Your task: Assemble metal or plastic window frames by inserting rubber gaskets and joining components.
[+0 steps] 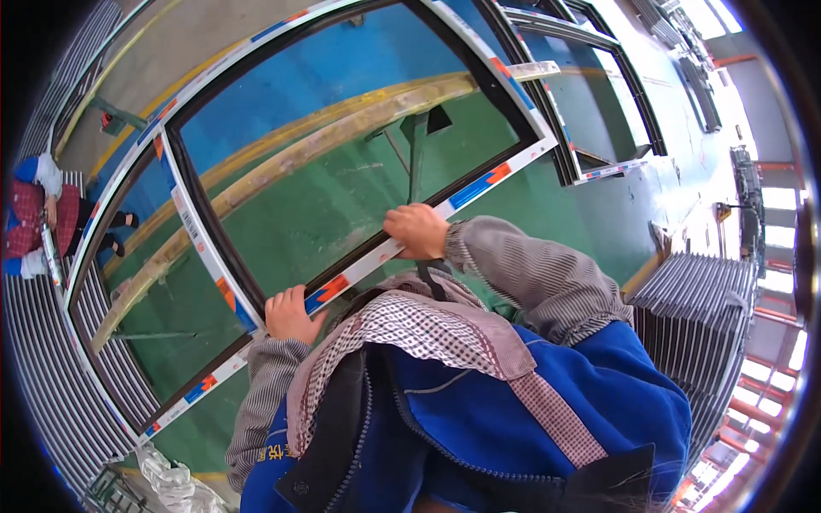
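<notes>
In front of me is a large window frame [369, 265], covered in white, blue and orange protective film. Black strips line the inner edges of its openings, and a crossbar [198, 234] divides it. My left hand [292, 316] grips the near rail close to where the crossbar meets it. Further right along that rail, my right hand [416, 231] has its fingers curled over the inner edge. The undersides of both grips are hidden. Beneath the frame runs a long padded support bar [299, 154] on a green metal stand [416, 158].
Another window frame [620, 167] stands at the far right. Stacks of metal profiles lie at the left [38, 368] and right [697, 308]. A person [51, 214] in a red checked garment is beyond the frame's left end. Crumpled clear plastic [175, 479] lies at lower left.
</notes>
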A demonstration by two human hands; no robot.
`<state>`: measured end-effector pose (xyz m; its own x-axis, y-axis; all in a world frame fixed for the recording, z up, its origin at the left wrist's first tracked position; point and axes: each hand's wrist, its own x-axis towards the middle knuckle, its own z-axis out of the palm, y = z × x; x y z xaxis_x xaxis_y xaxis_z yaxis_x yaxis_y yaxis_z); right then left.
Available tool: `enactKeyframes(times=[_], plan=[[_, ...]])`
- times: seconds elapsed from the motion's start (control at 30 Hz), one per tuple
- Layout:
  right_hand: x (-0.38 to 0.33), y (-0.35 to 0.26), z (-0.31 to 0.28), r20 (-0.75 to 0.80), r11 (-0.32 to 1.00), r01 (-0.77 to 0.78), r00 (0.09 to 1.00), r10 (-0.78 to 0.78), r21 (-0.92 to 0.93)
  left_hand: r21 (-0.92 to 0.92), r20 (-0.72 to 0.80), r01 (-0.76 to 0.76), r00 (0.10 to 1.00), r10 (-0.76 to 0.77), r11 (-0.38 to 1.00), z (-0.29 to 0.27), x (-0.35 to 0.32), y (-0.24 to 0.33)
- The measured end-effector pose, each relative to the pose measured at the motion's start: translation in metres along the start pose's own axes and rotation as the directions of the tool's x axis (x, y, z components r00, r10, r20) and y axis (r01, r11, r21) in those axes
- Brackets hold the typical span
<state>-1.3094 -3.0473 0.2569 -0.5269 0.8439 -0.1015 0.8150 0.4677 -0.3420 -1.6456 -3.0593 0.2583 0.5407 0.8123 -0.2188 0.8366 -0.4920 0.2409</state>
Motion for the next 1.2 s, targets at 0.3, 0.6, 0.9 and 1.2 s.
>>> enactKeyframes(times=[0.3,0.6,0.9,1.2], plan=[[-0.104,0.180,-0.058,-0.003,0.991,-0.078,0.997,0.078,-0.112,-0.275,-0.041,-0.062,0.998,0.053,0.960,0.027,0.151,0.184],[-0.143,0.264,-0.076,-0.097,0.998,0.024,0.995,-0.029,-0.051,-0.242,0.000,-0.086,0.996,0.088,0.967,0.033,0.280,0.354],[-0.147,0.265,-0.081,-0.014,0.983,0.001,1.000,-0.004,-0.181,-0.320,0.032,-0.087,0.994,0.103,0.943,0.035,0.283,0.355],[-0.144,0.265,-0.100,0.170,0.970,-0.057,0.980,0.099,-0.237,-0.650,0.047,-0.137,0.974,0.220,0.748,0.013,0.334,0.323]])
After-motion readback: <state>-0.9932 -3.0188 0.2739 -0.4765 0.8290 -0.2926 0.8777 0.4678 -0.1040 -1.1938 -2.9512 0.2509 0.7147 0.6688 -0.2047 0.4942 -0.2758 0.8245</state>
